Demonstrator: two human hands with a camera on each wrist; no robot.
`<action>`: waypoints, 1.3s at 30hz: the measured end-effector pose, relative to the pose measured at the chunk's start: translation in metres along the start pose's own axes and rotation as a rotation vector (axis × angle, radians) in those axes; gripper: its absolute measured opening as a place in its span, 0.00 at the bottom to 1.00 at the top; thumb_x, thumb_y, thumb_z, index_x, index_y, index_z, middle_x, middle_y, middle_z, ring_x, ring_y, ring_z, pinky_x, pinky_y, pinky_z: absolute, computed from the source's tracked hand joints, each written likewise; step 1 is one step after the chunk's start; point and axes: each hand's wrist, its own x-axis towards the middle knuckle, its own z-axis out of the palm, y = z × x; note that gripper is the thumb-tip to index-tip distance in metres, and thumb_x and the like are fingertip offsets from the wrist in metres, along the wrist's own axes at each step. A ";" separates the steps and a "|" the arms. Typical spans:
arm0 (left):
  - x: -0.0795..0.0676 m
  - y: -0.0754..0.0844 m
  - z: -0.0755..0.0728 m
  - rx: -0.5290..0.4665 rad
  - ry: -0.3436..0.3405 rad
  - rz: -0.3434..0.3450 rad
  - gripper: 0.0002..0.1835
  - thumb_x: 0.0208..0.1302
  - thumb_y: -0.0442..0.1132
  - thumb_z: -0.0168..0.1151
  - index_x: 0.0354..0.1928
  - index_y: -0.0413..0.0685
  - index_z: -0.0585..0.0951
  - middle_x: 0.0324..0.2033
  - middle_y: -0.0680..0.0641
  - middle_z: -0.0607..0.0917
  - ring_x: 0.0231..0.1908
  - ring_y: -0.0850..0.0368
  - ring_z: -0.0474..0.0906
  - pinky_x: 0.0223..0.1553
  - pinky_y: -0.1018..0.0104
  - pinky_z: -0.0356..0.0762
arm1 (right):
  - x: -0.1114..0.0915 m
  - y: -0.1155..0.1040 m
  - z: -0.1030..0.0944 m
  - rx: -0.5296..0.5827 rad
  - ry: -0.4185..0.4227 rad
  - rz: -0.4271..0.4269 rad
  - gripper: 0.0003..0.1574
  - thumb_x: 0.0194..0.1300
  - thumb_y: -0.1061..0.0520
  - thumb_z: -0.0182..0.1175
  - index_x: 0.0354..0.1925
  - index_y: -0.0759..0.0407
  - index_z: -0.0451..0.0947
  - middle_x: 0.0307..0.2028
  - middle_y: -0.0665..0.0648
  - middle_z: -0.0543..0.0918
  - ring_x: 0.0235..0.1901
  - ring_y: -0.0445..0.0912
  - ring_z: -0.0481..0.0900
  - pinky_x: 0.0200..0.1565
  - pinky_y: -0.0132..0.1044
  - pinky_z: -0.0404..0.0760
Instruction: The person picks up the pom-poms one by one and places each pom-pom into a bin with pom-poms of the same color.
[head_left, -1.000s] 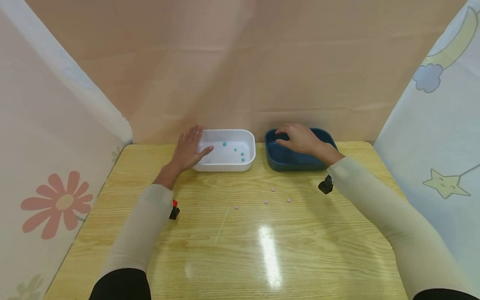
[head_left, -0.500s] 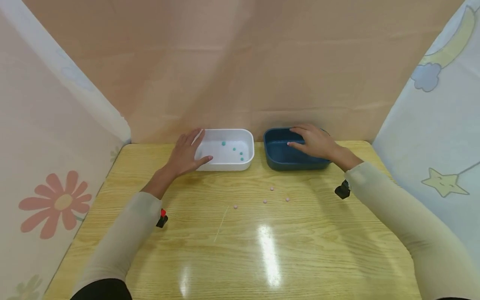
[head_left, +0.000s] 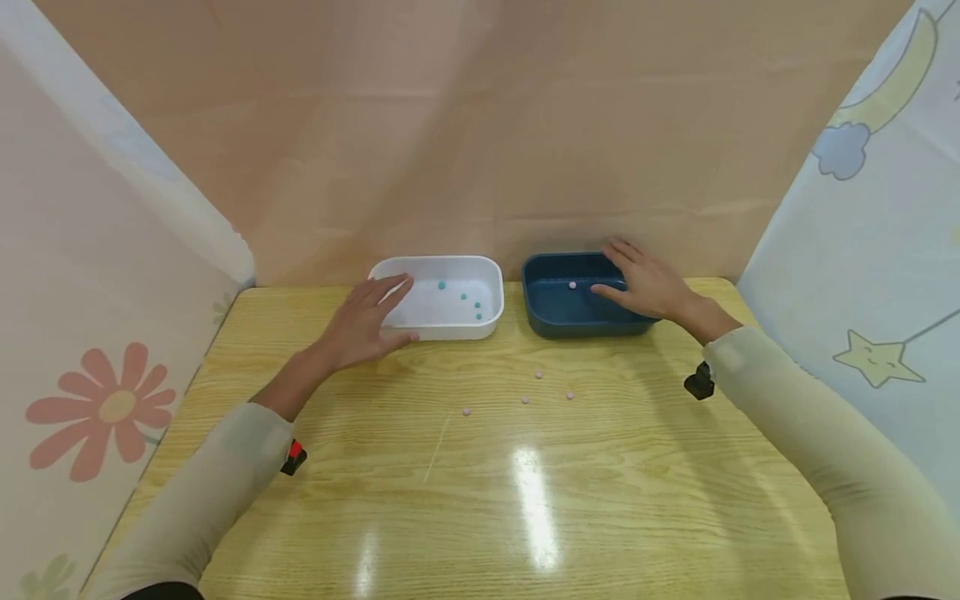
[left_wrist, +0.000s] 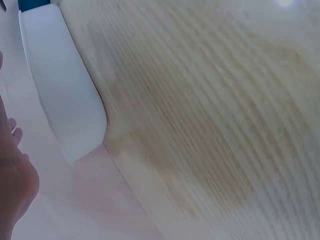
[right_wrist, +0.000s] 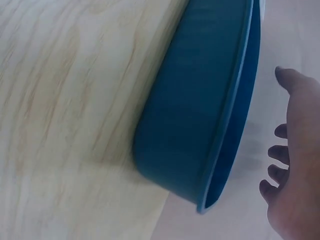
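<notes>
In the head view my left hand point(head_left: 362, 325) is over the left end of a white rectangular tub point(head_left: 491, 329), fingers spread and holding nothing. Several small teal balls point(head_left: 442, 285) lie on that tub's floor. To the right stands a dark blue tub point(head_left: 592, 330) with one small pink ball point(head_left: 572, 285) inside. My right hand point(head_left: 651, 285) hovers over its right end, thumb and fingers apart. The right wrist view shows the same hand point(right_wrist: 300, 145) beyond the blue tub's rim point(right_wrist: 220, 135). Several pink balls point(head_left: 525, 401) sit on the wooden table before the tubs.
A tan backdrop point(head_left: 360, 167) rises right behind both tubs. Printed cloth walls flank the table point(head_left: 420, 517), one with a red flower point(head_left: 116, 407), the other with a star point(head_left: 879, 358). Small black devices point(head_left: 700, 382) hang at the sleeves.
My right hand has moved right, and the pink ball, at its thumb tip half a second ago, now lies in the blue tub. My left hand has drawn back slightly toward me and left.
</notes>
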 end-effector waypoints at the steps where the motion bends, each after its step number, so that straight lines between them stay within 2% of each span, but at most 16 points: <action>1: -0.001 0.002 0.000 -0.014 0.007 0.012 0.49 0.67 0.56 0.71 0.82 0.41 0.62 0.80 0.40 0.63 0.78 0.34 0.59 0.77 0.33 0.50 | -0.001 0.002 0.001 -0.003 0.000 0.004 0.54 0.74 0.42 0.65 0.80 0.72 0.55 0.81 0.74 0.54 0.81 0.69 0.49 0.79 0.64 0.51; 11: -0.013 0.026 0.006 -0.146 0.009 0.060 0.46 0.66 0.54 0.74 0.80 0.46 0.67 0.77 0.44 0.70 0.76 0.39 0.64 0.73 0.36 0.62 | -0.009 0.015 0.013 -0.023 -0.003 0.034 0.59 0.75 0.35 0.60 0.82 0.71 0.51 0.82 0.74 0.51 0.82 0.69 0.45 0.80 0.62 0.46; 17: -0.017 0.041 0.014 -0.207 -0.005 0.107 0.44 0.63 0.52 0.78 0.77 0.47 0.72 0.71 0.44 0.76 0.70 0.43 0.71 0.68 0.40 0.68 | -0.010 0.021 0.023 -0.042 -0.009 0.049 0.61 0.75 0.31 0.58 0.82 0.71 0.51 0.81 0.75 0.52 0.82 0.69 0.46 0.80 0.62 0.45; 24: -0.023 0.056 0.023 -0.222 -0.068 0.142 0.43 0.62 0.54 0.79 0.74 0.43 0.75 0.66 0.45 0.79 0.66 0.45 0.74 0.66 0.43 0.73 | -0.008 0.020 0.031 -0.013 -0.036 0.075 0.63 0.75 0.26 0.53 0.83 0.70 0.48 0.82 0.74 0.47 0.82 0.69 0.41 0.79 0.66 0.42; 31: -0.026 0.068 0.034 -0.231 -0.081 0.201 0.39 0.61 0.52 0.80 0.70 0.40 0.80 0.60 0.45 0.82 0.58 0.49 0.79 0.56 0.51 0.79 | -0.004 0.017 0.034 0.010 -0.074 0.116 0.62 0.76 0.28 0.53 0.84 0.68 0.44 0.83 0.74 0.42 0.83 0.69 0.37 0.78 0.69 0.40; 39: -0.025 0.075 0.045 -0.254 -0.138 0.182 0.37 0.58 0.49 0.82 0.67 0.41 0.82 0.55 0.47 0.83 0.56 0.51 0.79 0.57 0.55 0.79 | -0.002 0.017 0.037 0.013 -0.081 0.117 0.61 0.77 0.29 0.53 0.84 0.67 0.45 0.83 0.74 0.42 0.82 0.70 0.40 0.78 0.70 0.41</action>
